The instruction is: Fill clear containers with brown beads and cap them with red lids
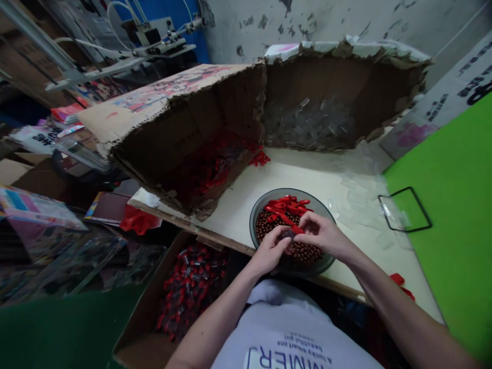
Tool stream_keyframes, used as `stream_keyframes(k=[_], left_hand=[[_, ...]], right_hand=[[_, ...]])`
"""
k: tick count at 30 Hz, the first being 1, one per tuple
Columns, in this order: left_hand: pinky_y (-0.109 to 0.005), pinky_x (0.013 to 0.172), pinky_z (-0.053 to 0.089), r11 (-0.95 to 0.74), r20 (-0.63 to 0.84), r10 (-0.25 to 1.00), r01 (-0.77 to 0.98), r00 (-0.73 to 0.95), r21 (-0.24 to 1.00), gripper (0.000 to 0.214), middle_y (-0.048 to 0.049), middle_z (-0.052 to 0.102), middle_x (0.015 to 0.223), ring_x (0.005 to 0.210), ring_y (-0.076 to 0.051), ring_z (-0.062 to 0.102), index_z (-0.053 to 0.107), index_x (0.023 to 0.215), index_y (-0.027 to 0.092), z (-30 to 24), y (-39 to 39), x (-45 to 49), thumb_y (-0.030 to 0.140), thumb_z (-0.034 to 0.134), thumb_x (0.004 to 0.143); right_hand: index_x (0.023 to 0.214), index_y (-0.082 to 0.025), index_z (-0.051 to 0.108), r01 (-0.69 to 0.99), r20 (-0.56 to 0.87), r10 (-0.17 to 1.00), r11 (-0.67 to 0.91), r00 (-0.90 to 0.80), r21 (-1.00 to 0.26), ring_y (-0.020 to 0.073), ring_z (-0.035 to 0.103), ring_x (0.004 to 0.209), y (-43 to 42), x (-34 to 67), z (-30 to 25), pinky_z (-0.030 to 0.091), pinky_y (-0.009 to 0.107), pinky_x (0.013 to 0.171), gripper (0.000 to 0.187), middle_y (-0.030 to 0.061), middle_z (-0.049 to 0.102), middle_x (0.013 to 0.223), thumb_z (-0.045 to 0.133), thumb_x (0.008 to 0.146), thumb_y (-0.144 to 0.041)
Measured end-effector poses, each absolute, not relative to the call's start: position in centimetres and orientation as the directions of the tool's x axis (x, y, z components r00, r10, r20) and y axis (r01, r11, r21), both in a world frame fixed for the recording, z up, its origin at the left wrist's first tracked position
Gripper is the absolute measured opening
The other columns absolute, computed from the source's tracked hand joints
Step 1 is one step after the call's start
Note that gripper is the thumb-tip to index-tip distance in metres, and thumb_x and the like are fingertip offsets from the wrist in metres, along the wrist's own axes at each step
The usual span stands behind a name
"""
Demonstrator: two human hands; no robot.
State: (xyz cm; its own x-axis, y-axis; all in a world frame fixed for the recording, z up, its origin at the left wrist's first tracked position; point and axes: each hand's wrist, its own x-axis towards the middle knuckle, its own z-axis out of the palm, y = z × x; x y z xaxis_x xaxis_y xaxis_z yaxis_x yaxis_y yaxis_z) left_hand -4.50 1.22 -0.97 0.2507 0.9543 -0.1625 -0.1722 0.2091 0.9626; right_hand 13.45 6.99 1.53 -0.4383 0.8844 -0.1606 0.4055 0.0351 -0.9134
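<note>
A round grey bowl (255, 212) sits at the near edge of the pale table, full of small dark brown beads (307, 252) with a heap of red plastic caps (287, 206) on the far side. Both my hands hover over the bowl. My left hand (271, 250) is closed around a small dark tube-like piece (287, 234). My right hand (321, 233) pinches a red cap (296, 230) against that piece's end. The fingertips of both hands meet above the beads.
Two torn cardboard boxes lie on their sides at the table's back: the left one (161, 118) spills red caps, the right one (346, 87) holds clear plastic pieces. A carton (146, 307) of finished red-capped tubes stands below left. A green panel (453, 215) rises at the right.
</note>
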Motion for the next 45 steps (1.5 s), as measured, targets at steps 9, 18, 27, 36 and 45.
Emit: stream_keyframes(k=[9,18,27,36,45], left_hand=[[-0.023,0.063,0.046,0.186,-0.150,0.958,-0.133,0.243,0.973,0.029,-0.0024,0.058,0.087,0.069,-0.012,0.054,0.055,0.112,0.018,-1.0,1.1,-4.6,0.032,0.053,0.087],[-0.024,0.072,0.045,0.105,-0.107,0.974,0.023,0.201,0.994,0.023,-0.0027,0.059,0.094,0.078,-0.014,0.054,0.056,0.107,0.020,-1.3,0.6,-4.2,0.033,0.047,0.091],[-0.028,0.084,0.042,-0.007,-0.025,0.982,0.165,0.189,0.986,0.019,-0.0031,0.062,0.097,0.090,-0.017,0.056,0.058,0.102,0.020,-0.1,0.4,-4.3,0.030,0.047,0.090],[-0.026,0.077,0.044,-0.019,-0.021,0.987,0.250,0.158,0.968,0.027,-0.0018,0.065,0.093,0.083,-0.017,0.059,0.059,0.100,0.020,-0.6,0.5,-3.7,0.022,0.067,0.075],[-0.026,0.075,0.045,-0.110,0.058,0.986,0.350,0.156,0.930,0.026,-0.0026,0.067,0.091,0.081,-0.017,0.061,0.062,0.101,0.020,-0.1,0.6,-3.6,0.022,0.065,0.076]], right_hand=[[0.084,-0.021,0.060,0.396,-0.126,0.914,0.041,-0.385,-0.917,0.0154,0.059,0.070,5.8,13.0,2.9,0.047,0.028,0.065,0.022,0.0013,0.064,0.078,0.064,0.080,-0.042],[0.095,-0.019,0.069,0.343,-0.241,0.909,-0.119,-0.340,-0.932,0.0191,0.065,0.075,5.6,13.3,2.3,0.052,0.032,0.071,0.034,0.0043,0.071,0.085,0.071,0.072,-0.044],[0.088,-0.018,0.068,0.225,-0.350,0.876,-0.287,-0.331,-0.931,0.0149,0.062,0.067,5.0,13.4,2.0,0.050,0.028,0.064,0.033,0.0022,0.070,0.079,0.075,0.067,-0.043],[0.087,-0.017,0.067,0.232,-0.408,0.846,-0.344,-0.344,-0.910,0.0105,0.056,0.056,5.0,13.8,2.6,0.045,0.024,0.055,0.032,-0.0003,0.065,0.068,0.074,0.068,-0.042],[0.086,-0.016,0.066,0.219,-0.395,0.846,-0.335,-0.359,-0.917,0.0104,0.055,0.054,5.0,13.8,2.9,0.045,0.024,0.052,0.034,-0.0010,0.063,0.063,0.074,0.067,-0.044]])
